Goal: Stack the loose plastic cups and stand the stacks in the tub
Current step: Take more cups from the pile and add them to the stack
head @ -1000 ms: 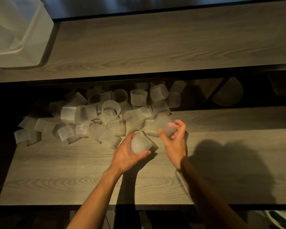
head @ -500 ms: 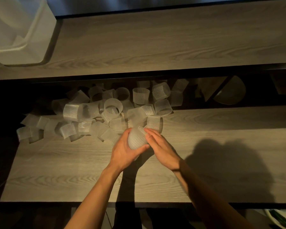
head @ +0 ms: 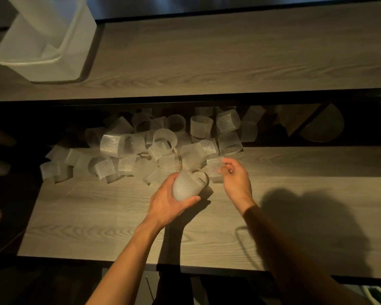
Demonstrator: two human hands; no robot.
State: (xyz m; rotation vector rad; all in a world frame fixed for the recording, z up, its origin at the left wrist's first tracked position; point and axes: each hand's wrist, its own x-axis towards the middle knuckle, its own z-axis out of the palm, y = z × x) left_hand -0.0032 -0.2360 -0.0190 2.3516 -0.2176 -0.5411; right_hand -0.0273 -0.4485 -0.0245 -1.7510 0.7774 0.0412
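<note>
My left hand [head: 165, 203] grips a short stack of ribbed translucent cups [head: 186, 186], tilted with its mouth toward the pile. My right hand [head: 235, 178] reaches a loose ribbed cup [head: 215, 167] at the pile's near right edge, fingers curled on its side. Several loose cups [head: 132, 150] lie scattered on the lower wooden shelf [head: 97, 216], some back in shadow. The white plastic tub [head: 46, 38] stands on the upper shelf at far left.
The upper wooden shelf [head: 229, 51] overhangs the back of the cup pile. A rounded wooden piece [head: 321, 126] lies in the dark gap at right. My arms' shadow covers the lower shelf's right side.
My right hand pushed a cup into the stack held by my left, then moved right and forward to another loose cup. The stack tilted slightly.
</note>
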